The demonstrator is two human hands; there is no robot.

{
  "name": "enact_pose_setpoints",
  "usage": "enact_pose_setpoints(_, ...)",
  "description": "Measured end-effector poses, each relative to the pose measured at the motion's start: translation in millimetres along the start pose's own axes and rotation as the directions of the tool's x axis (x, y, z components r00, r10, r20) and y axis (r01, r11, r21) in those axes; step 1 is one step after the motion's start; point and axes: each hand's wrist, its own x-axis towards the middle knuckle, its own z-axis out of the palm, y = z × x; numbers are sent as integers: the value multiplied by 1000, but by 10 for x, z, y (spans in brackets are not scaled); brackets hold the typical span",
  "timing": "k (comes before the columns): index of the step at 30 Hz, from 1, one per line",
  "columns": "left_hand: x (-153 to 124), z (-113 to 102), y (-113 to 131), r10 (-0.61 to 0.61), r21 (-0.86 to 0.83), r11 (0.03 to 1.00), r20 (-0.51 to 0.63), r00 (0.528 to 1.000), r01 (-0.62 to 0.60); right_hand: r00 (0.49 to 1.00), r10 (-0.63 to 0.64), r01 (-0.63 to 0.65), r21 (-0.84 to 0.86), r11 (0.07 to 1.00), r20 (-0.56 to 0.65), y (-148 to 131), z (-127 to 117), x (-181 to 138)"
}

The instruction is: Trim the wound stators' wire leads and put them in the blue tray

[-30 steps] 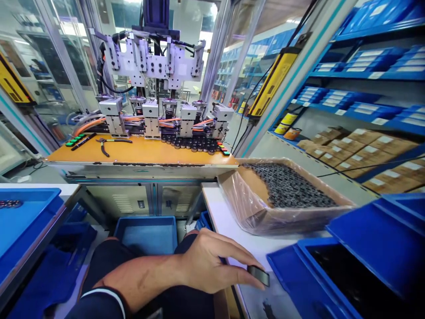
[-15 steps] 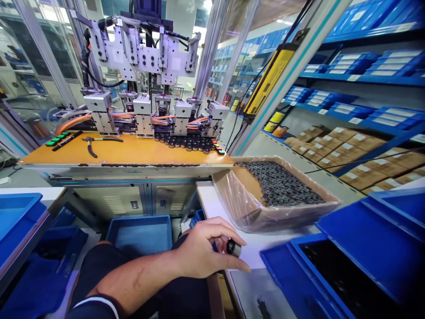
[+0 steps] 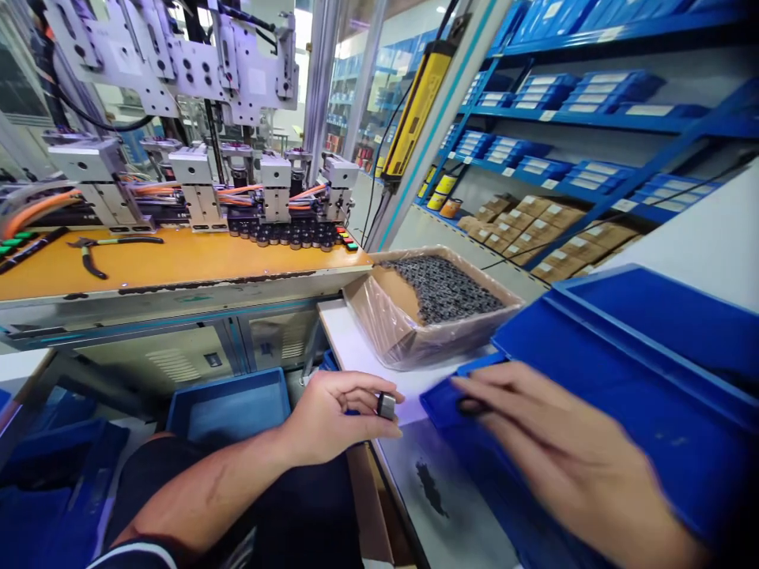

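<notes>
The left hand (image 3: 332, 415) pinches a small silvery metal cylinder (image 3: 386, 405) between thumb and fingertips at the white table's (image 3: 356, 348) near edge. The right hand (image 3: 551, 458), blurred, fingers spread, holds a small dark ring (image 3: 471, 407) over the blue plastic bin (image 3: 593, 379). Judged step: parts picked; next needs aligning them.

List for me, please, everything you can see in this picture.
metal part: one, silver, pinched in left fingers
ring: one, black, at right fingertips
bins: several, blue, stacked at right
carton: one, brown, plastic-lined, full of dark parts, on white table
machine: one, grey, behind orange bench
bench: one, orange, left
pliers: one pair, black, on bench
floor bin: one, blue, under bench
shelves: blue, right wall, with boxes
left hand: holds metal part
right hand: over bins, blurred
</notes>
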Motion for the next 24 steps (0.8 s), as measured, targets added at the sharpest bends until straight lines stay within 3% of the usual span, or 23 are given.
enact_pose_setpoints(3,-51,21,-4,7,5,1000,8,1000,-7,1000,-18,16,182,983,5,-217,369,19)
enact_pose_setpoints(5,-76,21,-6,5,-12,1000,18,1000,-4,1000,-5,6,247,969,-4,-287,482,39)
enact_pose_setpoints(10,-86,34,-19,-22,-96,995,22,1000,24,997,6,-26,287,958,71,-289,479,34)
enact_pose_setpoints(15,-75,88,-19,-28,-161,987,15,999,30,998,62,-58,258,964,-9,-333,495,6)
enact_pose_setpoints(24,-138,84,80,98,-239,966,-4,995,-96,980,-199,199,92,976,-18,-270,452,-91)
